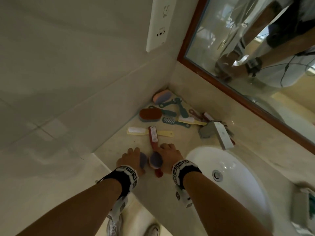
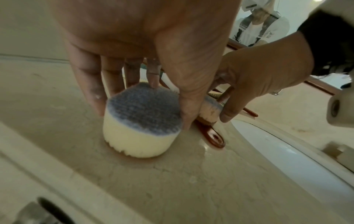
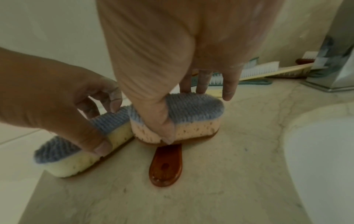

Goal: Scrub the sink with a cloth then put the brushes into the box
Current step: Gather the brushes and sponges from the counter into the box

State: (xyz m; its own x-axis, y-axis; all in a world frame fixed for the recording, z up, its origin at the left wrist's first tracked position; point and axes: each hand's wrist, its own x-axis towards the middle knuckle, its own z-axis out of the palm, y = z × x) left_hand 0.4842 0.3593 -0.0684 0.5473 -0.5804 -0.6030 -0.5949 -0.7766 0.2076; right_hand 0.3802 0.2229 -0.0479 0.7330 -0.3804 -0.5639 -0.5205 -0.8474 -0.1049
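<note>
On the beige counter beside the white sink (image 1: 242, 188), my left hand (image 1: 136, 156) grips a yellow sponge brush with a blue-grey scrub top (image 2: 141, 121), thumb on its near side and fingers behind. Right next to it, my right hand (image 1: 166, 153) pinches a pink sponge brush with a blue top (image 3: 182, 118). Its red-brown handle (image 3: 165, 165) lies flat on the counter, pointing towards me. Both sponges rest on the counter and touch each other. A silvery box (image 1: 219, 133) stands further back by the mirror.
Several more brushes lie in the counter's back corner: a red one with white bristles (image 1: 153, 135), a yellow one (image 1: 138, 131), teal ones (image 1: 175, 122) and an orange sponge brush (image 1: 150, 114). A framed mirror (image 1: 255, 48) runs along the right wall.
</note>
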